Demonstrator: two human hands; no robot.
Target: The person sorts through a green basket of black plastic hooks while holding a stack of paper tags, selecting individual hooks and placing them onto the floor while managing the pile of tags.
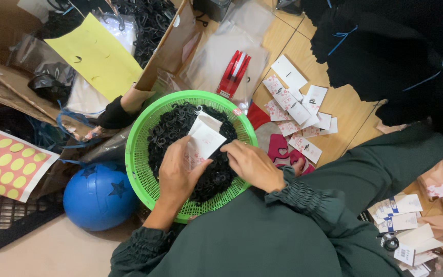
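Both hands meet over a green basket (138, 154) in the middle of the frame, which is heaped with small black hooks (173, 131). The left hand (178, 174) is closed around a small white card packet (204, 137), thumb on top and fingers beneath, tilting it up over the heap so it sits directly above the supply. The right hand (252, 164) rests on the hooks just beside the packet's lower edge, fingers curled down into the pile; I cannot tell whether it pinches one.

The basket lies close in front of the person's dark green sleeves (303, 202), within easy reach of both hands. To the right on the wooden floor (344, 107), loose white cards (296, 102) lie scattered. A red tool (234, 72) rests on clear plastic bags at upper centre. A blue ball (98, 197) lies at lower left, beside a sheet of yellow round stickers (3, 164).
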